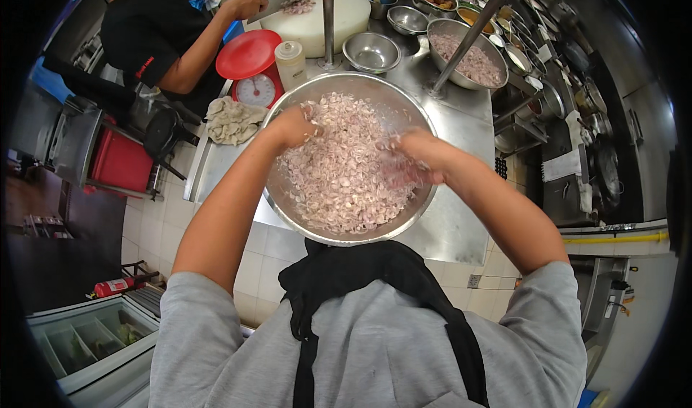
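Observation:
A large steel mixing bowl [423,210] in front of me holds a heap of thinly sliced shallots [342,170], pale with pinkish purple rings. Against the upper left inside of the bowl, my left hand [294,127] dips into the slices, its fingers mostly hidden among them. My right hand [418,156] is over the right side of the heap, its fingers smeared by motion. Whether either hand has slices gripped in it does not show. The bowl stands at the near edge of a steel table [458,217].
A red kitchen scale [250,55], a squeeze bottle [290,65] and a cloth [234,120] lie left of the bowl. Beyond, a co-worker with a cleaver [270,8] chops on a round white board [346,19]. Metal posts [329,19] rise from the table near another shallot-filled bowl [472,83].

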A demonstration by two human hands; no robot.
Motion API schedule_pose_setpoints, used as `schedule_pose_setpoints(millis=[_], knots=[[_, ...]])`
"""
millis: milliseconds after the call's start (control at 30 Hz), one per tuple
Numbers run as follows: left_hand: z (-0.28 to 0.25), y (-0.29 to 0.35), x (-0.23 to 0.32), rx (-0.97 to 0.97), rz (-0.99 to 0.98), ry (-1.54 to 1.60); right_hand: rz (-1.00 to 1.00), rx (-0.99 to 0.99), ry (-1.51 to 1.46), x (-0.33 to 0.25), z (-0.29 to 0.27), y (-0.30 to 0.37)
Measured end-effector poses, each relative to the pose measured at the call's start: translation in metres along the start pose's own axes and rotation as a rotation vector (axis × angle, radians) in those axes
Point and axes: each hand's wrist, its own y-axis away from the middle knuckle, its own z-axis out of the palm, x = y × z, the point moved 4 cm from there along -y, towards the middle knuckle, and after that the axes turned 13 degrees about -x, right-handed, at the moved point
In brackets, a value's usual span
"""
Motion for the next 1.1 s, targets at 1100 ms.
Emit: schedule_pose_setpoints(millis=[1100], knots=[[0.039,0.003,-0.021,0.232,-0.185,0.435,-0.052,0.342,0.184,-0.010,0.023,-0.025]])
